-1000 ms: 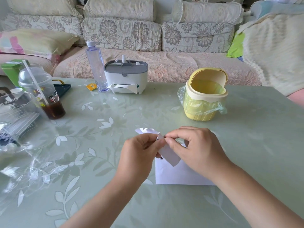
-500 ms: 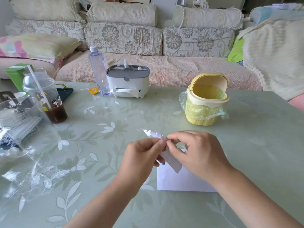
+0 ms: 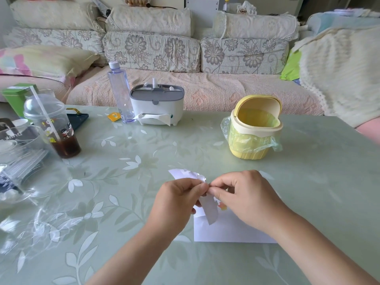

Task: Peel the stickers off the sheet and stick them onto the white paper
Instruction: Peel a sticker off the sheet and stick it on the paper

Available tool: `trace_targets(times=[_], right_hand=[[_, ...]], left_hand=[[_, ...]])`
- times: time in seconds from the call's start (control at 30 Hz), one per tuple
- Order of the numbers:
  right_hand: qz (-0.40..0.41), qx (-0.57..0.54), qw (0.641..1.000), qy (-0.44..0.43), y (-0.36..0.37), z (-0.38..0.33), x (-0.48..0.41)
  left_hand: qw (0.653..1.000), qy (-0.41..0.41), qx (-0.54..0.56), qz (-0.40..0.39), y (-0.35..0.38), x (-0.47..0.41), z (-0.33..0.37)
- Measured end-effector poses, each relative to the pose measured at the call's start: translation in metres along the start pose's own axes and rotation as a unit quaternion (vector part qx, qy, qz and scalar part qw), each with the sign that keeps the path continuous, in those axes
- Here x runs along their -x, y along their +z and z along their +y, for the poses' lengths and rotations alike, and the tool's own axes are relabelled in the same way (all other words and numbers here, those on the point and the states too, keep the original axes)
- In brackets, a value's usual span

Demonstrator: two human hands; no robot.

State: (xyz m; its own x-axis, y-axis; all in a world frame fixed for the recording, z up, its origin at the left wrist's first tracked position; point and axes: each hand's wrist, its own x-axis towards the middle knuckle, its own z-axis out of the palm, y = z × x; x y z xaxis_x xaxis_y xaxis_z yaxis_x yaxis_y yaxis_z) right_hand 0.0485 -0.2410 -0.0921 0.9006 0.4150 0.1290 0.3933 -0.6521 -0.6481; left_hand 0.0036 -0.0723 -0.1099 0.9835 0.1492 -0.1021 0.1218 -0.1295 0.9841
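A bent strip of sticker sheet (image 3: 210,208) hangs in the air between both hands, its white back facing me. My left hand (image 3: 176,200) pinches its upper part, where a curled end (image 3: 185,174) sticks out behind the fingers. My right hand (image 3: 244,196) pinches the sheet right beside the left fingertips. A small orange and yellow sticker (image 3: 222,206) shows just below my right thumb. The white paper (image 3: 228,231) lies flat on the table under the hands, partly hidden by my right wrist.
A yellow mini bin (image 3: 255,128) with a bag liner stands behind the hands. Farther back are a tissue box (image 3: 157,105) and a clear bottle (image 3: 120,89). A lidded drink cup (image 3: 53,128) and clear plastic packaging (image 3: 24,167) crowd the left side.
Both hands stay pinched together on the sheet. The sheet's curled upper end has shifted slightly, and the orange sticker now shows under my right thumb.
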Motion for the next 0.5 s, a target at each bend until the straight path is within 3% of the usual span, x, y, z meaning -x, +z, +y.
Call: trace_targets(times=[0.3,0.5], right_hand=[[0.015,-0.115,0.993,0.021,-0.0081,0.0099,0.0044],[0.054,-0.146,0.988,0.016,-0.0073,0.0075,0.0048]], left_hand=[[0.994,0.062,-0.091,-0.02,0.0031,-0.0058,0.0036],[0.997,0.073,-0.031,-0.025,0.0033,-0.0039,0.0069]])
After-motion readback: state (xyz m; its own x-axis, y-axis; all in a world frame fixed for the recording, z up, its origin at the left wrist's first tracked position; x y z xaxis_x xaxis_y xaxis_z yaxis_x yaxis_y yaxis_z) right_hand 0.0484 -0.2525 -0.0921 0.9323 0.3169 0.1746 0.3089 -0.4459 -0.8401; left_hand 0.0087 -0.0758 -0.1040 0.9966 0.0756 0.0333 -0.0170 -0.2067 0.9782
